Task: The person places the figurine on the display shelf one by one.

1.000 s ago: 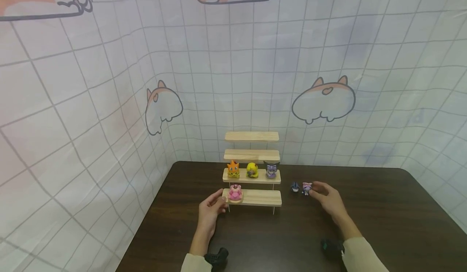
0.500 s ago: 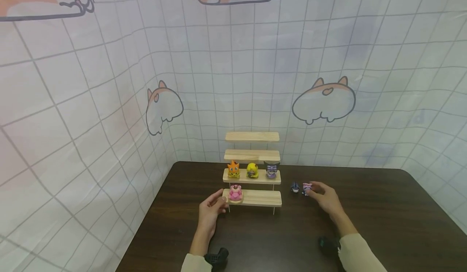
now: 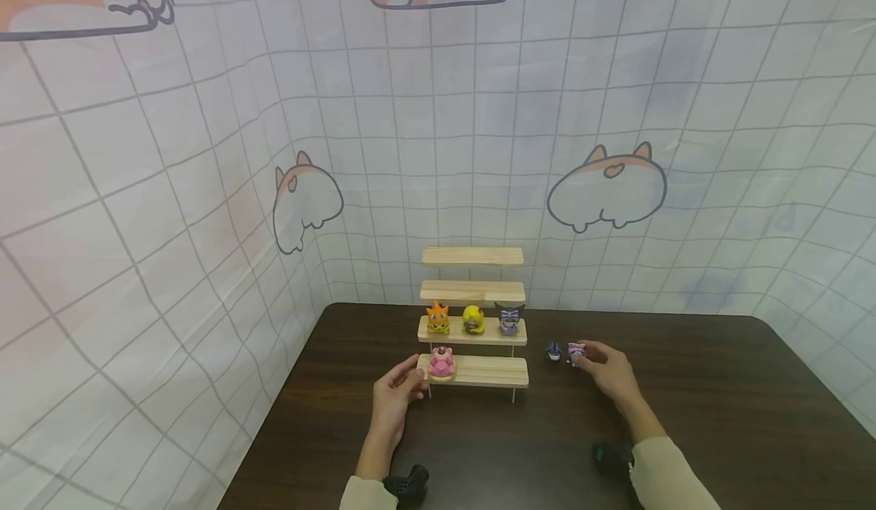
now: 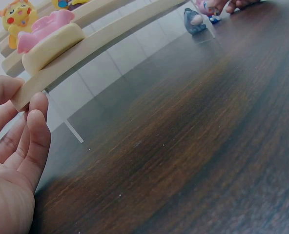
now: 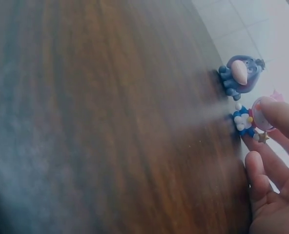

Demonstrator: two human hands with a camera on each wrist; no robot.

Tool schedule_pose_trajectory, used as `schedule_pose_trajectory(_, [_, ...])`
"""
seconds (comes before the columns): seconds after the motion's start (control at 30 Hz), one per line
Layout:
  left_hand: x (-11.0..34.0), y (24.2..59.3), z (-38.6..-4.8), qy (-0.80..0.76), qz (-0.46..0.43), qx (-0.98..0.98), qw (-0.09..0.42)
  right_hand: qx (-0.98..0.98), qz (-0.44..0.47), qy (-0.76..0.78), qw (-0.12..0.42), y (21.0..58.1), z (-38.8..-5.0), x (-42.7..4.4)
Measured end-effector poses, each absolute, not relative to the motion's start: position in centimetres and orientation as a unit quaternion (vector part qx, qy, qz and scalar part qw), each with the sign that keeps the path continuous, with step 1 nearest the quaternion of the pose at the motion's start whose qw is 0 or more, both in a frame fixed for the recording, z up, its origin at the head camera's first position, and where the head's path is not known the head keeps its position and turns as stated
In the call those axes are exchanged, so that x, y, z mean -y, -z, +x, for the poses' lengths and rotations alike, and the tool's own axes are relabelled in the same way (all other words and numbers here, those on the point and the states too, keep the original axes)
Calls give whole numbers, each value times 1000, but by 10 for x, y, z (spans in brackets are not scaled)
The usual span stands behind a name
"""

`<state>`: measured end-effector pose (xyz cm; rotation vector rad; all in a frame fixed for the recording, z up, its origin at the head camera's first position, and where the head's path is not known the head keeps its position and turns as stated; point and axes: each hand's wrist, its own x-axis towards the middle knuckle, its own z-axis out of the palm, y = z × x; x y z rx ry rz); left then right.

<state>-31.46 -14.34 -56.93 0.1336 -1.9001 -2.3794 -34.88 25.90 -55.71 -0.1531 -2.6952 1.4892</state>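
Observation:
My left hand [image 3: 393,397] pinches the left end of the lowest wooden step of a tiered display stand [image 3: 489,373], thumb above and fingers beneath. Beside the thumb a pink figurine [image 3: 442,362] on a pale round base sits on that step. On the step above stand an orange-and-yellow figurine [image 3: 438,318], a yellow one [image 3: 473,319] and a purple one with dark ears [image 3: 509,318]. Right of the stand, my right hand [image 3: 614,373] pinches a small pink-and-blue figurine [image 5: 244,120] by its head, its base on the table. Close by sits a blue-grey donkey figurine [image 5: 241,77].
Two upper wooden steps [image 3: 472,255] rise at the back of the stand. Its thin metal legs [image 4: 71,127] rest on the dark wood table [image 3: 506,457]. White grid-patterned cloth [image 3: 472,115] hangs behind and to the sides.
My right wrist and forearm have shifted slightly left, and the right thumb has come further over the pink-and-blue figurine. The left hand and the stand have stayed in place.

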Motion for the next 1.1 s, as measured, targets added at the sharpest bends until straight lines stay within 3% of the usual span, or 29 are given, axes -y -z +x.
schedule_pose_trajectory(1.1, [144, 568, -315, 780, 45, 622, 45, 817, -95, -565, 59, 560, -341, -258])
